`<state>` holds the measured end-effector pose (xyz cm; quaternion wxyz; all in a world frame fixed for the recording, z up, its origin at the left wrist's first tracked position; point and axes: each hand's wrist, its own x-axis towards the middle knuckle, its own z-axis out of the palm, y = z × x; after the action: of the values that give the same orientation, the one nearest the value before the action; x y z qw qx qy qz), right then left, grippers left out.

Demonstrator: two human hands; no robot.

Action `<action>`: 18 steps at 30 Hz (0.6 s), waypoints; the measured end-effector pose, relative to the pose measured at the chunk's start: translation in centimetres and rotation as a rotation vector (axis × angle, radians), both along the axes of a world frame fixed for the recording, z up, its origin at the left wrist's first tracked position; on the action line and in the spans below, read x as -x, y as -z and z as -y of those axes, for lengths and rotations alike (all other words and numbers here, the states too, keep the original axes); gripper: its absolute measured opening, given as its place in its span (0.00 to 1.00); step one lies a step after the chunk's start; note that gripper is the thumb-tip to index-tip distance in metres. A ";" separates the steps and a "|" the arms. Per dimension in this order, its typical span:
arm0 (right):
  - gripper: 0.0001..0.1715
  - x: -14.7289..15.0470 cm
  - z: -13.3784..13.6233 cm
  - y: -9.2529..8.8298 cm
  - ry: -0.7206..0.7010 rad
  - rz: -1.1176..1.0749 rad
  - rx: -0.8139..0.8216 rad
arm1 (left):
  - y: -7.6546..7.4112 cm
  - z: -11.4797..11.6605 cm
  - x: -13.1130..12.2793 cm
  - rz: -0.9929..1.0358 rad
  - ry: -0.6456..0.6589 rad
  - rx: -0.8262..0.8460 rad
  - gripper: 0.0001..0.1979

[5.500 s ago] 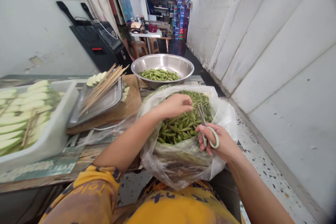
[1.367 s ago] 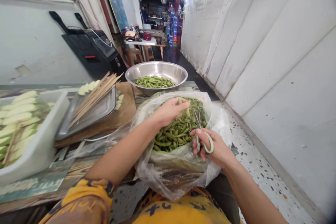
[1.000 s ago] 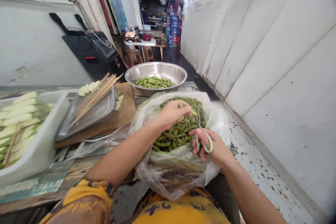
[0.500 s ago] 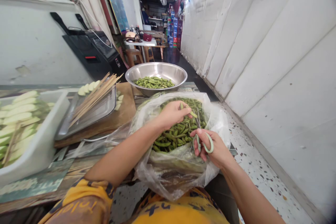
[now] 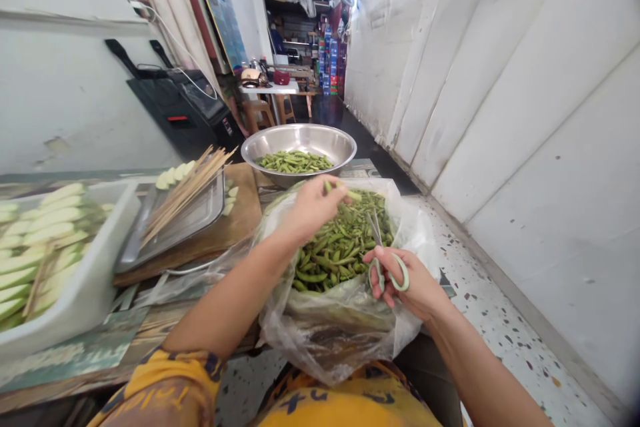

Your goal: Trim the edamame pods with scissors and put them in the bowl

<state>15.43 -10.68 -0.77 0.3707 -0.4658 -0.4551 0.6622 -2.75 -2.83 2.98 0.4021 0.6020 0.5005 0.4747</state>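
Note:
A clear plastic bag (image 5: 340, 327) full of green bean pods (image 5: 335, 253) rests on my lap. My left hand (image 5: 313, 203) is lifted over the bag's far rim, pinching one bean pod (image 5: 345, 192) between its fingertips. My right hand (image 5: 407, 280) sits at the bag's right edge, fingers through the pale green handles of small scissors (image 5: 385, 260), whose blades point up and away over the pods. Beyond the bag stands a steel bowl (image 5: 260, 147) holding cut green pods (image 5: 295, 161).
On the table to the left are a white tub (image 5: 95, 280) of pale green vegetable slices, a metal tray (image 5: 195, 213) with wooden skewers (image 5: 185, 190) on a wooden board (image 5: 240, 217). A white wall runs along the right, a speckled floor below.
My left hand has risen out of the bag with a pod and moved toward the steel bowl. The right hand with the scissors has stayed in place.

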 end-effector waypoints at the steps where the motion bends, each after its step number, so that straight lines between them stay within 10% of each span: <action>1: 0.27 0.0 0.0 0.0 -0.009 -0.017 0.002 | -0.6 -0.5 0.7 -0.068 -0.140 -0.122 0.08; 5: 0.27 -0.1 -0.2 0.2 -0.017 -0.038 -0.004 | -4.0 -5.2 4.2 -0.364 -0.663 -0.559 0.09; 8: 0.26 -0.3 -0.2 0.4 -0.028 -0.034 -0.014 | -6.2 -9.3 6.2 -0.608 -0.758 -0.492 0.13; 13: 0.26 -0.4 -0.2 0.4 -0.043 -0.054 -0.019 | -5.9 -8.8 5.1 -1.017 -0.415 -0.253 0.34; 18: 0.27 -0.4 -0.3 0.4 -0.061 -0.044 -0.012 | -1.5 -3.3 2.5 -1.351 0.203 -0.106 0.17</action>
<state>15.80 -10.41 -1.15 0.3631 -0.4346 -0.4647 0.6807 -5.29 0.44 4.48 0.0141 0.8289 0.5588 -0.0214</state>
